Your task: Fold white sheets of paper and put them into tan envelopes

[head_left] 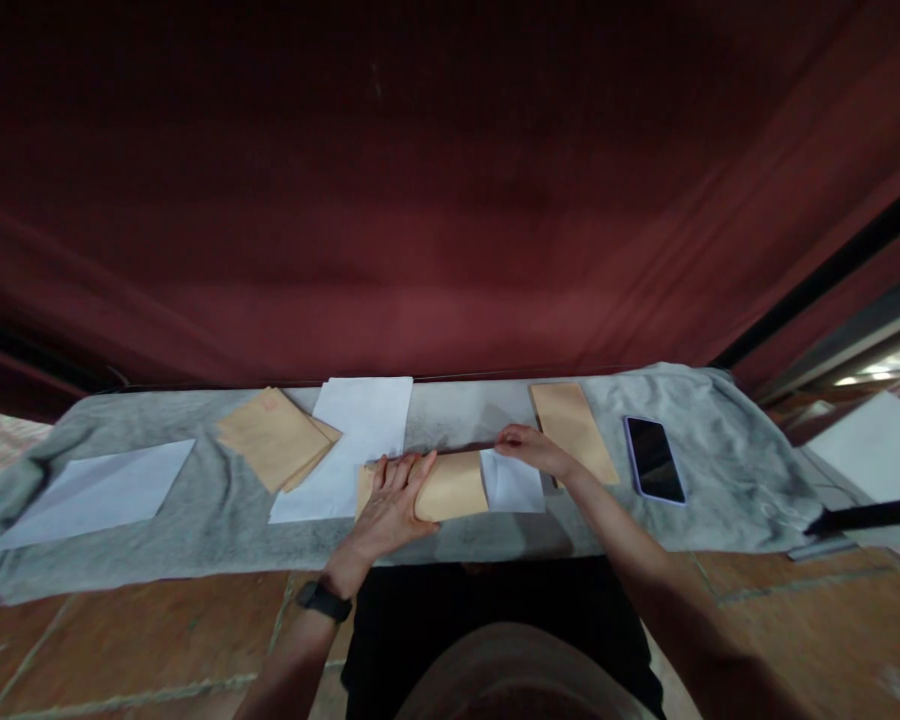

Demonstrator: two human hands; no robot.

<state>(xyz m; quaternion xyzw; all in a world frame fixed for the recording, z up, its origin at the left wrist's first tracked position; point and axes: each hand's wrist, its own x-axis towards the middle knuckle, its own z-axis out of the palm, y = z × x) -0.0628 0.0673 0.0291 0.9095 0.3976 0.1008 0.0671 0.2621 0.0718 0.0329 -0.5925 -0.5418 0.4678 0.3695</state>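
Head view: grey cloth (727,440) covered the long bench, with a dark red surface (450,220) behind it. The left hand (394,510), fingers somewhat apart, lay palm down on a brown envelope (461,480) near the bench's front middle. A dark watch (324,601) circled that wrist. The folded white paper (517,487) met the envelope's right end (could not tell whether any of it ran inside). The right hand (531,447) was at the paper's upper edge, fingers bent; could not tell whether they pinched it. White sheets (367,410) lay behind and left of the left hand, overlapped by loose brown envelopes (270,440); a single white sheet (105,490) lay farther left. Right of the right hand: brown stack (577,430), then a phone (654,460), dark screen up.
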